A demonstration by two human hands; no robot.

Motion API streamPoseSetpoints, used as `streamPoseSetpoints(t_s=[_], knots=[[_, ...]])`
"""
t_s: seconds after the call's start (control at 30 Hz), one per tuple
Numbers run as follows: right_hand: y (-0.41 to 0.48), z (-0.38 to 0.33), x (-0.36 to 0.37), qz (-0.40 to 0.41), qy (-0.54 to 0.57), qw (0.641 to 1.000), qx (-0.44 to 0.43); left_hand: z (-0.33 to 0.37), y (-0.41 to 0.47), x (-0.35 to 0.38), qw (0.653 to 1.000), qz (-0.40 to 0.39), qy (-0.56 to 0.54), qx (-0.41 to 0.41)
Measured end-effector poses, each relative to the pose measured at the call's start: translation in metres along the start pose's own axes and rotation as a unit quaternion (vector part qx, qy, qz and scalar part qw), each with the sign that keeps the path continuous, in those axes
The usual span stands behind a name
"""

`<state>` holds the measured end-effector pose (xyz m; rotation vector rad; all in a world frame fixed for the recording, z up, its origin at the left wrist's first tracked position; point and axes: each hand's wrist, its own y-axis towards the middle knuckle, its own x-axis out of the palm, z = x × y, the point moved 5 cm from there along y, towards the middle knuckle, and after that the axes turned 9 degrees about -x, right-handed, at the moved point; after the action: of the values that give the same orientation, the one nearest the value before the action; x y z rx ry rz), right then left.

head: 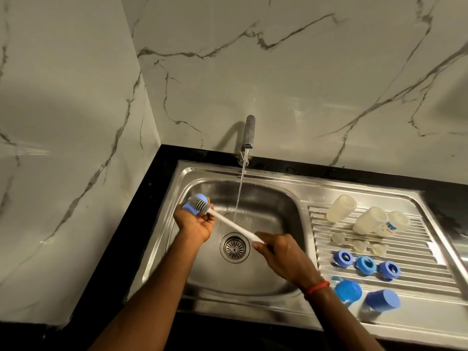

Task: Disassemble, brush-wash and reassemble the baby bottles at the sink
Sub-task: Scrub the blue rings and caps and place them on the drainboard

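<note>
The black table (152, 191) carries a steel sink (253, 274) whose drain (234, 247) sits mid-basin. The tap (248, 133), behind the drain, runs water into the basin.

Right of the drain, on the ribbed drainboard, three clear bottles (341, 208) lie on their sides. One has a label, its writing too small to read.

The brush (229, 223) has its long axis slanting from just right of the drain up and left. Its grey head points away from the person, against a blue cap (190, 208).

The left hand (196, 222), left of the drain, curls round that cap. The right hand (281, 254), right of the drain, grips the handle's end.

Further right of the drain, two caps (347, 291) lie nearest the person. Beyond them are three rings (366, 264), then three nipples (361, 245).
</note>
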<state>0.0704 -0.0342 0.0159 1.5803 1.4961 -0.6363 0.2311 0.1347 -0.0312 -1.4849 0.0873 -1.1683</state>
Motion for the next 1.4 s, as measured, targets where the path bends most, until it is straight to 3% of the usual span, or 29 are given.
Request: streamPoseSetpoints(t_s=[0.17,0.33,0.5,0.67,0.8,0.93,1.07,1.23,1.4], knots=[[0.01,0.006,-0.006,0.018,-0.044,0.999,0.01,-0.016,-0.004,0.004,0.999,-0.002,0.039,-0.017],[-0.004,0.005,-0.007,0.028,0.052,0.998,0.011,-0.001,0.003,0.012,0.998,-0.061,-0.018,0.028],[-0.004,0.014,-0.024,0.019,0.057,0.997,0.043,-0.002,0.001,0.003,0.996,-0.064,0.035,0.052],[0.023,0.011,-0.023,-0.014,0.007,0.999,0.052,-0.007,0.003,0.0,0.997,-0.036,-0.006,0.068],[0.013,0.003,-0.019,-0.026,0.039,0.999,0.029,0.001,0.001,-0.002,0.993,0.028,-0.022,0.11],[-0.008,0.008,-0.012,-0.019,0.046,0.998,0.043,0.004,0.003,-0.006,0.993,0.056,-0.021,0.097],[0.012,0.0,-0.005,0.019,0.02,0.999,0.024,-0.014,0.002,-0.002,0.994,0.061,0.002,0.086],[-0.006,0.01,-0.011,0.001,0.043,0.999,0.017,0.002,0.0,0.0,0.993,0.046,-0.025,0.106],[-0.004,0.019,-0.014,0.019,-0.033,0.999,0.016,-0.007,0.006,0.001,0.995,0.016,0.006,0.099]])
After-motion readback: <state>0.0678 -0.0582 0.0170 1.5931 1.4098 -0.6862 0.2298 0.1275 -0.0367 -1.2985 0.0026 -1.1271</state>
